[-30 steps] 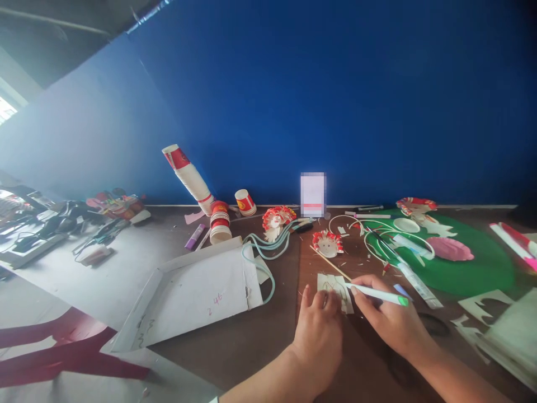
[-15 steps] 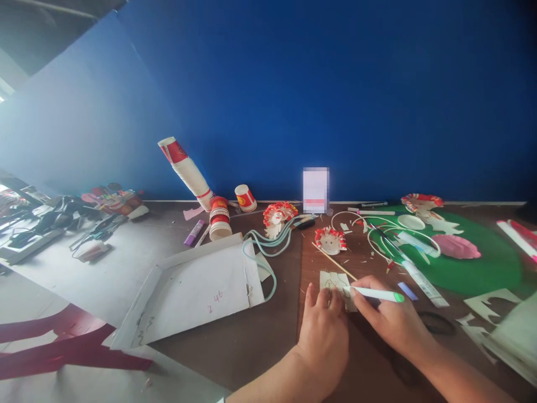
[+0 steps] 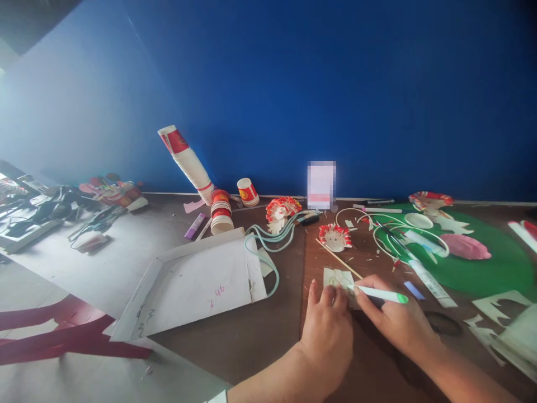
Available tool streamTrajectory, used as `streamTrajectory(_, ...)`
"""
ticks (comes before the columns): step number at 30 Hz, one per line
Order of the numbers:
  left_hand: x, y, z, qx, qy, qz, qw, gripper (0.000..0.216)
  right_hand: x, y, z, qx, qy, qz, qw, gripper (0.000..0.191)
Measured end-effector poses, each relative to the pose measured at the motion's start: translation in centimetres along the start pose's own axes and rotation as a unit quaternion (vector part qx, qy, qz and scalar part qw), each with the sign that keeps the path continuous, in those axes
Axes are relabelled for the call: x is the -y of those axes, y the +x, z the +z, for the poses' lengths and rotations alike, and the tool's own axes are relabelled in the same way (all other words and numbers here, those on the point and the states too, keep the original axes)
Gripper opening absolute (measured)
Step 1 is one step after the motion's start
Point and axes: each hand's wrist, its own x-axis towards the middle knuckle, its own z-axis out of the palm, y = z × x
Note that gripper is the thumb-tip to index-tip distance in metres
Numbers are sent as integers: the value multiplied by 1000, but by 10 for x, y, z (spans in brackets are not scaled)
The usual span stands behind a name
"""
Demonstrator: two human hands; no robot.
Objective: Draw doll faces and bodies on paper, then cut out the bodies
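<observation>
A small piece of pale paper [image 3: 333,276] with faint greenish lines lies on the brown table. My left hand [image 3: 327,327] rests on its lower edge, palm down, fingers stretched out and pressing it flat. In my right hand [image 3: 396,316] is a white marker with a green end [image 3: 380,293], its tip hidden at the paper beside my left fingers. A thin wooden stick [image 3: 340,259] lies just behind the paper. Farther back sits a cut paper cup [image 3: 334,238] with a red-and-white fringe and two dots on its base.
To the left are a white box lid [image 3: 188,296], pale blue cord [image 3: 274,246] and a long leaning stack of paper cups [image 3: 193,168]. At right, a green round sheet [image 3: 501,257] carries a pink piece [image 3: 466,246]; a purple cap [image 3: 414,290] and paper scraps [image 3: 501,308] lie nearer.
The whole view has shifted slightly, so most things sit a little farther right. Both hands stay in nearly the same place on the paper, the marker still held in the right.
</observation>
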Motion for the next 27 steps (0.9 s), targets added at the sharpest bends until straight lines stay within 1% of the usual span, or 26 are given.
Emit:
streamTrajectory(5, 0, 0, 1, 1, -3, -6, 1000, 43, 2, 4, -2, 4, 8, -12, 1000, 20)
streamTrajectory(10, -1, 0, -1, 10, 3, -4, 1000, 44, 1, 7, -4, 45, 38, 3, 998, 19)
streamTrajectory(13, -1, 0, -3, 19, 5, -3, 1000, 45, 1, 7, -5, 53, 43, 4, 998, 19)
streamTrajectory(23, -1, -1, -3, 1, 7, -4, 1000, 42, 4, 9, -11, 83, 53, 20, 995, 23)
streamTrajectory(27, -2, -1, -3, 6, 13, -4, 1000, 43, 4, 9, -13, 82, 58, 21, 995, 22)
